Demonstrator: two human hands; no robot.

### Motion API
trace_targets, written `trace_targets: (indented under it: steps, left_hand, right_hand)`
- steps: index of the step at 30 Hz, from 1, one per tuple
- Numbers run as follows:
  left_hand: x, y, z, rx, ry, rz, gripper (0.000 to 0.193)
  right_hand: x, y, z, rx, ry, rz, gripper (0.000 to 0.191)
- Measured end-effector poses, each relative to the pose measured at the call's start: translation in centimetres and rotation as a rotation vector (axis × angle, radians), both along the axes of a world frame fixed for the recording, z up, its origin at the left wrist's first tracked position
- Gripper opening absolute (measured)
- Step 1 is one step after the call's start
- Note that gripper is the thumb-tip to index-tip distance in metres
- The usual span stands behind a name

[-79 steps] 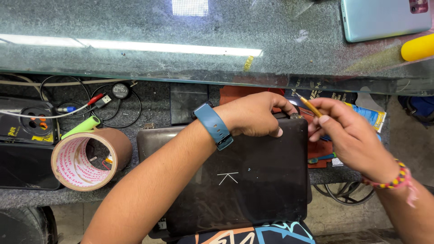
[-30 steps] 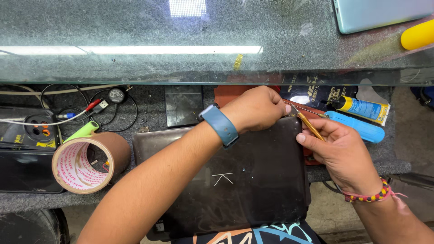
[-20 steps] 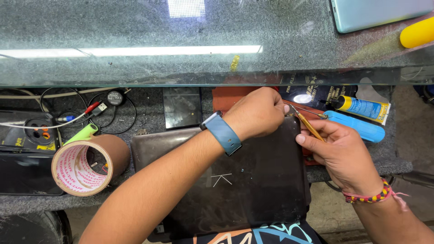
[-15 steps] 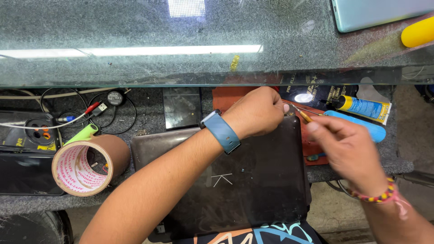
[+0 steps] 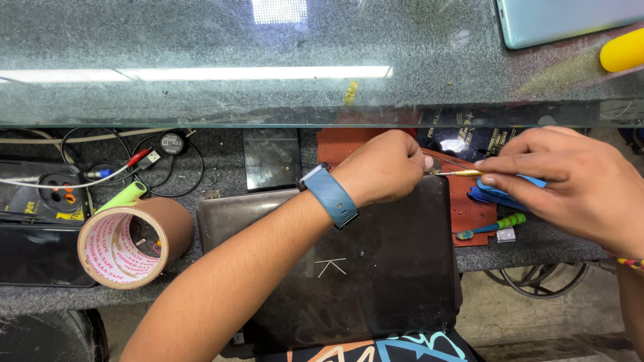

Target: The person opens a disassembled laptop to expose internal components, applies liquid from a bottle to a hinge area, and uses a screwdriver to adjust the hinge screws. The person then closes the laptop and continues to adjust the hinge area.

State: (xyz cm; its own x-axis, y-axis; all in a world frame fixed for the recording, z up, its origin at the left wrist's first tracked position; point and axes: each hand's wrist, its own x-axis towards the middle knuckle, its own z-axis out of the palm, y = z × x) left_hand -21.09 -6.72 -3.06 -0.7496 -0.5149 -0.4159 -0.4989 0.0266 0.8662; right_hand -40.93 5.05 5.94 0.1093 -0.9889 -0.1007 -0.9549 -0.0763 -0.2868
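Now the left hand [image 5: 386, 167] lies closed on the far right corner of the dark laptop [image 5: 335, 261], its fingers curled and pressing down; whether it grips something small under the fingertips I cannot tell. A blue watch [image 5: 330, 194] sits on this wrist. The right hand [image 5: 570, 184] is nearly closed and pinches a thin tool [image 5: 456, 173] with a yellow shaft between thumb and fingers. The tool lies almost level, and its tip points left, just beside the left fingertips at the laptop corner. The laptop lies flat on the grey bench [image 5: 221, 181], close to the person, its lid shut. Behind the corner is a red mat [image 5: 469, 208], and on it a blue object [image 5: 496, 196] partly hidden under the right hand and a green-handled screwdriver [image 5: 493, 226]. Left of the laptop stands a roll of brown tape [image 5: 131, 241], with cables [image 5: 144, 157] behind it. A glass shelf [image 5: 201, 60] runs above everything.
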Motion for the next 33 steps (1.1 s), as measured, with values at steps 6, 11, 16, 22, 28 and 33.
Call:
trace_targets:
  steps: [6, 11, 16, 22, 28, 33]
  left_hand:
    - [-0.2, 0.3, -1.6, -0.034, 0.087, 0.012, 0.03]
    - [-0.3, 0.3, -2.7, 0.05, 0.184, 0.025, 0.024]
    - [-0.3, 0.1, -2.5, 0.309, 0.149, 0.049, 0.02]
    - [-0.1, 0.1, -2.3, 0.253, 0.165, 0.037, 0.022]
    - [-0.1, 0.1, -1.9, 0.119, 0.17, 0.034, 0.022]
    - [0.2, -0.4, -1.1, 0.135, 0.091, 0.007, 0.029]
  right_hand:
    - [0.1, -0.8, 0.1, 0.044, 0.136, 0.031, 0.026]
    - [-0.6, -1.9, -0.1, 0.045, 0.098, 0.089, 0.023]
    - [-1.2, -2.6, -0.8, 0.166, -0.176, -0.086, 0.022]
    - [-0.5, -1.3, -1.2, 0.143, -0.136, -0.095, 0.022]
    - [-2.1, 2.0, -3.3, 0.133, -0.272, -0.205, 0.027]
    - [-0.2, 7.3, -8.1, 0.344, -0.893, -0.501, 0.034]
